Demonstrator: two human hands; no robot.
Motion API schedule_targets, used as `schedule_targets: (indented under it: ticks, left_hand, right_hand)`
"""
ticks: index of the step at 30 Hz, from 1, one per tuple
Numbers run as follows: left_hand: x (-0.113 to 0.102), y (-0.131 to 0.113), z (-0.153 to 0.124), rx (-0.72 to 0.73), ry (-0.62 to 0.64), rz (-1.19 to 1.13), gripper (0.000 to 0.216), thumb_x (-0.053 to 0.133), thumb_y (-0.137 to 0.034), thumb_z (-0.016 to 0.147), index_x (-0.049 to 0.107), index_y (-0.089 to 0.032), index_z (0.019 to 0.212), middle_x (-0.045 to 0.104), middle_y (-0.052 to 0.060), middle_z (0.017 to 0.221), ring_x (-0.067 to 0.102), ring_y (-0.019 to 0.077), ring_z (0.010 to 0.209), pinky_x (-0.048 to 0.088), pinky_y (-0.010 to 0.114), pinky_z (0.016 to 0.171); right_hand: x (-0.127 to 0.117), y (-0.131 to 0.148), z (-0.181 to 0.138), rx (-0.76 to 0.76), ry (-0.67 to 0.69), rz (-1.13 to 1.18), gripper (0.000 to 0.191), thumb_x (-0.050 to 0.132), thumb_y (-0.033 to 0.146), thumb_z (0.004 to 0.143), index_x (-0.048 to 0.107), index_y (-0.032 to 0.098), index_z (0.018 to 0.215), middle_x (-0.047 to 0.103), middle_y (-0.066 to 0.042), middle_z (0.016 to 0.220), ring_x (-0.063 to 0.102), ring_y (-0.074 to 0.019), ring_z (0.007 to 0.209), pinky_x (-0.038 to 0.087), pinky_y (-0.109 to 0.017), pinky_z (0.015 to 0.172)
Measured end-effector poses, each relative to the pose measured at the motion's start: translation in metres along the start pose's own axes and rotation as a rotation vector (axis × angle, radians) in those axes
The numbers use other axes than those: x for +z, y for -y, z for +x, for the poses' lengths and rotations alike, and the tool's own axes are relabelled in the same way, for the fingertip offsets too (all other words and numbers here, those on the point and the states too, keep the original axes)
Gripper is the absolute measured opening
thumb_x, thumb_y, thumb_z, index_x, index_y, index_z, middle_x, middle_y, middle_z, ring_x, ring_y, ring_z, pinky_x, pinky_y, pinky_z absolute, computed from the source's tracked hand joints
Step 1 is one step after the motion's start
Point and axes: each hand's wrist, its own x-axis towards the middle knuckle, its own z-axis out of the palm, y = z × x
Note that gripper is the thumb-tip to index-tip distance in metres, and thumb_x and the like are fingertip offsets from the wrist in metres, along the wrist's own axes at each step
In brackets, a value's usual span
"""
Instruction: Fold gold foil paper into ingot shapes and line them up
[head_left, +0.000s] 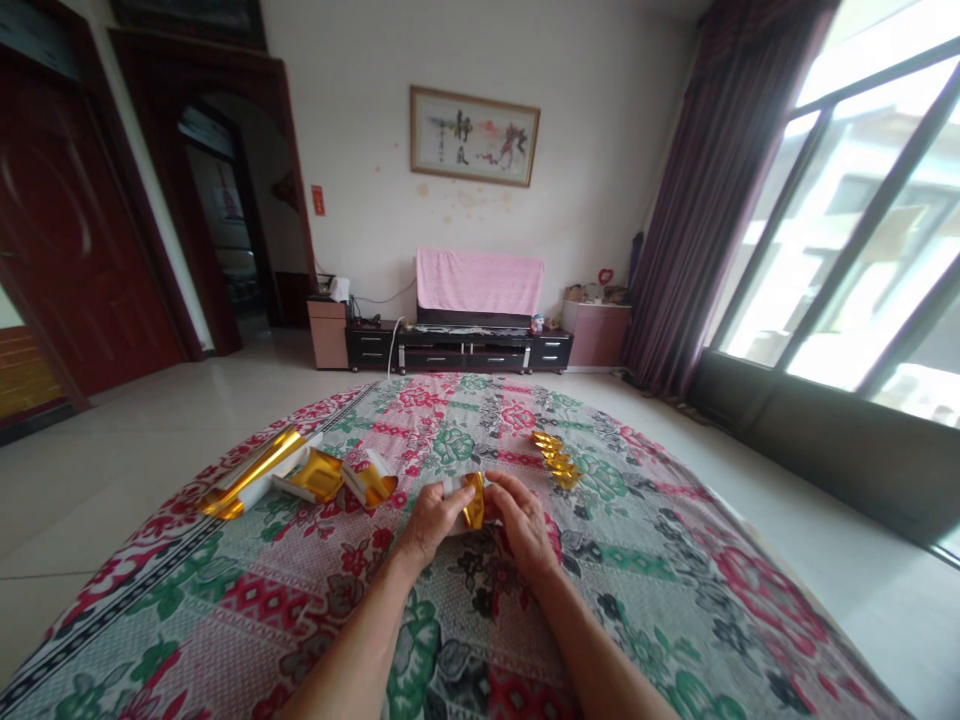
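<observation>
A single head-worn view looks from above and behind the left hand (431, 521) and right hand (527, 527), facing forward and down. Both are fairly near, just below the middle. Its wide span takes in the patterned cloth (337, 600) around them, the wall (600, 130) well beyond and windows (847, 215) off to their right.

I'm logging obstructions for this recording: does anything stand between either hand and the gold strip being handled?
Nothing visible does: the left hand grips the gold strip directly, with the right hand at its right edge.
</observation>
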Motion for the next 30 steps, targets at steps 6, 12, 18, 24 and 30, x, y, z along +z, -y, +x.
schedule_targets:
  ticks: [6,12,18,24,30]
  left_hand:
    - [-0.001,-0.006,-0.002,-0.048,0.065,-0.142,0.028,0.063,-0.034,0.067,0.066,-0.014,0.086,0.066,0.001,0.064,0.059,0.0171,0.057,0.046,0.030,0.060]
    - [-0.003,-0.004,0.000,-0.007,0.058,-0.156,0.025,0.063,-0.030,0.068,0.067,-0.015,0.089,0.068,0.001,0.068,0.060,0.0163,0.060,0.046,0.030,0.064]
    - [-0.006,-0.002,0.000,0.007,0.079,-0.135,0.025,0.062,-0.031,0.070,0.067,-0.016,0.090,0.068,0.001,0.072,0.060,0.0170,0.062,0.046,0.031,0.065]
    - [-0.008,0.001,0.002,0.027,0.075,-0.122,0.029,0.062,-0.031,0.070,0.066,-0.015,0.093,0.069,0.003,0.074,0.060,0.0170,0.062,0.045,0.029,0.062]
    - [-0.005,-0.003,0.000,0.014,0.076,-0.118,0.029,0.064,-0.031,0.068,0.067,-0.014,0.091,0.068,0.002,0.072,0.060,0.0161,0.063,0.046,0.028,0.067]
  right_hand:
    - [0.002,0.013,-0.003,0.074,0.001,0.017,0.024,0.062,0.036,0.069,0.065,0.017,0.083,0.060,0.001,0.065,0.051,-0.0107,0.056,0.043,-0.022,0.055]
    - [0.007,0.015,-0.005,0.034,0.045,0.021,0.023,0.066,0.035,0.065,0.060,0.015,0.075,0.057,0.002,0.062,0.049,-0.0091,0.054,0.039,-0.020,0.053]
    - [0.008,0.004,-0.003,-0.045,0.070,-0.051,0.022,0.067,0.033,0.067,0.058,0.015,0.074,0.055,0.002,0.063,0.049,-0.0089,0.054,0.040,-0.020,0.053]
    - [0.007,0.001,-0.003,-0.058,0.068,-0.075,0.019,0.063,0.032,0.070,0.058,0.015,0.075,0.053,0.003,0.061,0.047,-0.0081,0.053,0.037,-0.019,0.050]
    - [0.008,0.005,-0.004,-0.062,0.055,-0.079,0.020,0.063,0.033,0.070,0.058,0.015,0.077,0.055,0.002,0.063,0.049,-0.0089,0.054,0.039,-0.020,0.052]
